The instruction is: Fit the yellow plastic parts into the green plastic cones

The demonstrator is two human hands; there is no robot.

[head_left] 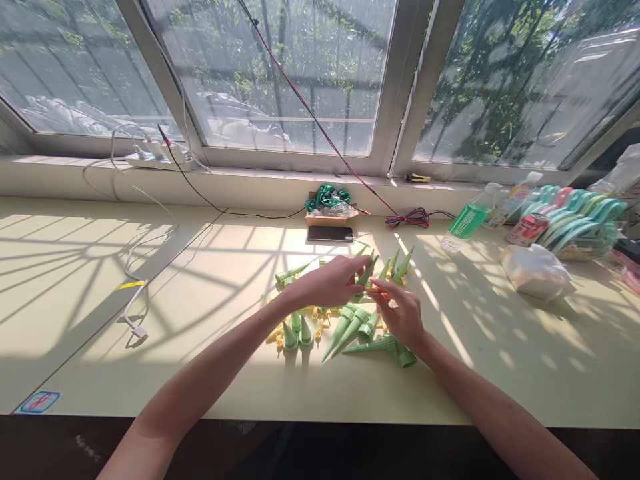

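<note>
My left hand (344, 280) is closed on a green plastic spike (368, 272), its point tilted up. Close beside it, the fingertips of my right hand (403, 315) pinch a small yellow plastic piece (371, 289) against the spike's lower end; the fingers partly hide where the two meet. Under and around both hands lie several more green spikes, some on their sides like the long spike (370, 347), others standing point up like the spike (305, 331). Small yellow pieces (318, 333) are scattered among them.
Behind the pile are a black phone (330, 234) and a small box (333, 215) with green material. To the right stand a green-labelled bottle (467, 220), a can (527, 229), a tissue pack (537, 272) and teal plastic items (580, 220). A white cable (131, 260) trails at left.
</note>
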